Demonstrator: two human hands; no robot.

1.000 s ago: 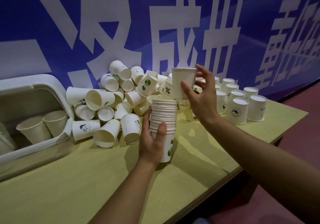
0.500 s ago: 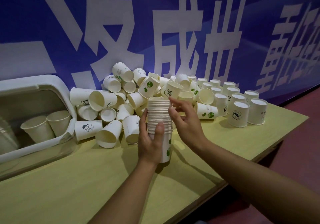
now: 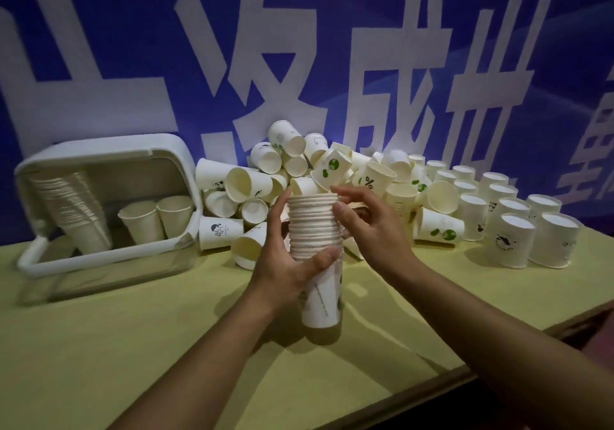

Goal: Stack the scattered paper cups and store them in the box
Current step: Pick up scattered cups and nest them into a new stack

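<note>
A tall stack of nested white paper cups (image 3: 315, 230) stands upright on the yellow-green table (image 3: 133, 346), its base touching the top. My left hand (image 3: 285, 257) grips the stack's middle, thumb across the front. My right hand (image 3: 368, 227) touches the stack's upper rims from the right, fingers lightly bent. Behind lies a heap of loose cups (image 3: 265, 183) on their sides. The white box (image 3: 109, 203) sits on the left, with a leaning cup stack (image 3: 74, 207) and two single cups (image 3: 156, 220) inside.
Rows of upside-down cups (image 3: 518, 230) stand at the right back of the table. A blue banner (image 3: 332, 64) with large white characters closes off the back. The table's front edge runs diagonally at the lower right, with dark floor beyond.
My right hand lowered the cup it held onto the stack and now rests at the top rims. The view swung left, showing more of the box.
</note>
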